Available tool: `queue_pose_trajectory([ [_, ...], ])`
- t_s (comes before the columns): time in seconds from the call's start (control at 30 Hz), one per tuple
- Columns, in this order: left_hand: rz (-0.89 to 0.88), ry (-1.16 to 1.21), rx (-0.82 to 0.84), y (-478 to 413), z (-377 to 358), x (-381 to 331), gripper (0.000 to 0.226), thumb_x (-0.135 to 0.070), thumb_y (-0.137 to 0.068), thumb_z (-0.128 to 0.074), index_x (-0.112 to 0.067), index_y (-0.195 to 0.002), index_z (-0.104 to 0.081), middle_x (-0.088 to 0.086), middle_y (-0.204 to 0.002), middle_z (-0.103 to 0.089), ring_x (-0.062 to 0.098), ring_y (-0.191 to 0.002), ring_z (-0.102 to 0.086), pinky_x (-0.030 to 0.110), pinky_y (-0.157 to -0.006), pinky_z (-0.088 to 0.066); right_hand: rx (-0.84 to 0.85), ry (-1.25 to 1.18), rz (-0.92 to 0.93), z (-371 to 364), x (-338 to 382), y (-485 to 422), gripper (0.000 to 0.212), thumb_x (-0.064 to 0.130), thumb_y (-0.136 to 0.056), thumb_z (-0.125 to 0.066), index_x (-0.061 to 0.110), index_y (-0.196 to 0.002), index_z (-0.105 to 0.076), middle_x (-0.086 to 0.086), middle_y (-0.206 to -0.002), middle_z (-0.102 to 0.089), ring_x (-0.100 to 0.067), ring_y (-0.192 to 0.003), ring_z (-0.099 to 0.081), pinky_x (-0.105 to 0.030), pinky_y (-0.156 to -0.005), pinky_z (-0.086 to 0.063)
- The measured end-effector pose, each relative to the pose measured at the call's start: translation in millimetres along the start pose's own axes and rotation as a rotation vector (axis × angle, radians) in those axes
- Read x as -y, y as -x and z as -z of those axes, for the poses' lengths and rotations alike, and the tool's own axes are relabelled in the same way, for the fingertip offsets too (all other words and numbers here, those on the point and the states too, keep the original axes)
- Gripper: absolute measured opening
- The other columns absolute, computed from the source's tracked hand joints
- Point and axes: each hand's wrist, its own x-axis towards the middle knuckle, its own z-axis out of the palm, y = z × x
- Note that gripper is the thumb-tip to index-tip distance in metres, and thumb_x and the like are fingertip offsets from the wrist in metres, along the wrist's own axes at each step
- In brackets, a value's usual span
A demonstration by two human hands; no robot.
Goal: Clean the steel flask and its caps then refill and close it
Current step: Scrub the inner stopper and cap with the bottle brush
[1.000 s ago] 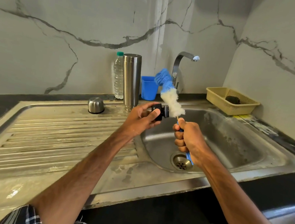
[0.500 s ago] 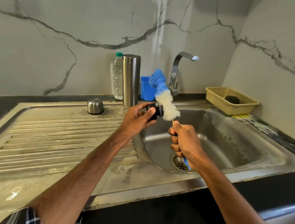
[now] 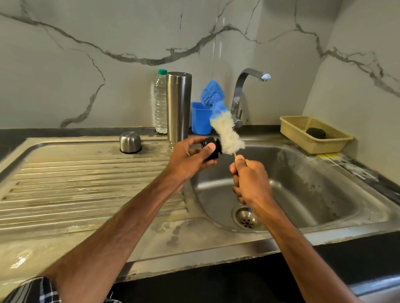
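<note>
Stopper [image 3: 207, 141]: small black inner cap, pinched in the left hand [image 3: 190, 161] with the thumb across its face; held out over the near-left edge of the basin [image 3: 314, 189], I judge so that drips fall into the bowl
Brush [image 3: 227, 135]: bottle brush slanting up and to the left, white bristles with a blue tuft at the tip; the white part touches the stopper's right side, which I read as scrubbing under way
Right hand [image 3: 252, 182]: clenched round the brush handle just below the bristles; a short hold, probably for control on so small a part
Steel flask [image 3: 177, 106]: uncapped, upright at the back of the drainboard [image 3: 77, 187], well apart from both hands; parked out of the way, as I read it
Dome cap [image 3: 130, 142]: steel outer cap, mouth down on the drainboard, left of the flask and apart from it, likely set there to drain
Water bottle [image 3: 160, 104]: clear plastic, green lid, just beside the flask on its left; I take it for the refill supply
Blue cup [image 3: 200, 119]: between flask and tap
Tap [image 3: 244, 91]: no water visible at the spout
Basket [image 3: 319, 146]: yellow, back right of the counter, dark scrubber inside
Stage: from my station, cap cleaning; refill and closing not yet done
</note>
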Motion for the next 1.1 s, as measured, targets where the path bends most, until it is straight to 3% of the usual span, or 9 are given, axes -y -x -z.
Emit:
queue_pose_trajectory([
  [0.1, 0.03, 0.081, 0.016, 1, -1, -3, 0.043, -0.013, -0.094, -0.07, -0.006, -0.134, -0.058, 0.018, -0.111, -0.074, 0.03, -0.097, -0.075, 0.033, -0.078, -0.063, 0.013, -0.163, -0.065, 4, 5, 6, 0.04, 0.036, -0.11, -0.033, 0.014, -0.082, -0.053, 0.006, -0.054, -0.034, -0.006, -0.039, -0.027, -0.02, -0.036, -0.021],
  [0.3, 0.026, 0.114, 0.002, 2, 5, -6, 0.039, -0.012, -0.096, -0.067, -0.003, -0.132, -0.061, 0.02, -0.118, -0.07, 0.03, -0.104, -0.073, 0.029, -0.078, -0.063, 0.121, -0.209, -0.131, 3, 3, 10, 0.04, 0.036, -0.11, -0.033, 0.017, -0.076, -0.046, 0.008, -0.051, -0.028, -0.007, -0.04, -0.02, -0.018, -0.039, -0.014],
  [0.43, 0.046, 0.118, 0.091, 6, 4, -8, 0.036, -0.013, -0.096, -0.066, -0.007, -0.132, -0.062, 0.017, -0.119, -0.071, 0.03, -0.104, -0.073, 0.032, -0.082, -0.062, 0.078, -0.255, -0.138, 3, 7, 6, 0.039, 0.034, -0.11, -0.033, 0.017, -0.077, -0.045, 0.006, -0.052, -0.029, -0.007, -0.04, -0.021, -0.018, -0.038, -0.014],
  [0.57, 0.032, 0.177, 0.037, 2, 9, -10, 0.035, -0.011, -0.097, -0.065, -0.004, -0.131, -0.062, 0.019, -0.122, -0.07, 0.028, -0.108, -0.072, 0.03, -0.083, -0.062, 0.149, -0.259, -0.158, 1, 3, 11, 0.041, 0.036, -0.11, -0.033, 0.019, -0.074, -0.044, 0.008, -0.051, -0.027, -0.007, -0.04, -0.019, -0.017, -0.038, -0.014],
  [0.7, 0.083, 0.242, 0.096, 6, 4, -10, 0.022, -0.009, -0.098, -0.062, -0.008, -0.12, -0.067, 0.02, -0.121, -0.071, 0.032, -0.107, -0.072, 0.028, -0.08, -0.062, 0.104, -0.279, -0.167, 4, 7, 5, 0.04, 0.034, -0.11, -0.032, 0.019, -0.075, -0.045, 0.008, -0.051, -0.029, -0.007, -0.04, -0.021, -0.018, -0.037, -0.016],
  [0.83, 0.048, 0.306, 0.089, 3, 4, -16, 0.027, -0.011, -0.1, -0.06, -0.005, -0.126, -0.065, 0.019, -0.123, -0.07, 0.031, -0.11, -0.071, 0.027, -0.081, -0.062, 0.151, -0.299, -0.198, 1, 3, 7, 0.04, 0.035, -0.109, -0.033, 0.02, -0.074, -0.044, 0.008, -0.051, -0.026, -0.006, -0.04, -0.018, -0.014, -0.036, -0.014],
  [1.0, 0.092, 0.219, 0.188, 8, -1, -15, 0.027, -0.01, -0.1, -0.06, -0.013, -0.126, -0.064, 0.011, -0.116, -0.073, 0.03, -0.11, -0.071, 0.036, -0.088, -0.061, 0.06, -0.264, -0.174, 3, 3, -1, 0.038, 0.031, -0.109, -0.035, 0.016, -0.078, -0.051, 0.006, -0.053, -0.031, -0.008, -0.04, -0.024, -0.018, -0.038, -0.016],
  [1.1, 0.122, 0.166, 0.161, 10, -3, -14, 0.025, -0.015, -0.099, -0.062, -0.019, -0.123, -0.069, 0.009, -0.116, -0.073, 0.027, -0.108, -0.072, 0.036, -0.087, -0.062, -0.002, -0.219, -0.143, 5, 0, -11, 0.039, 0.031, -0.108, -0.036, 0.009, -0.085, -0.059, 0.004, -0.054, -0.033, -0.01, -0.042, -0.028, -0.02, -0.037, -0.019],
])
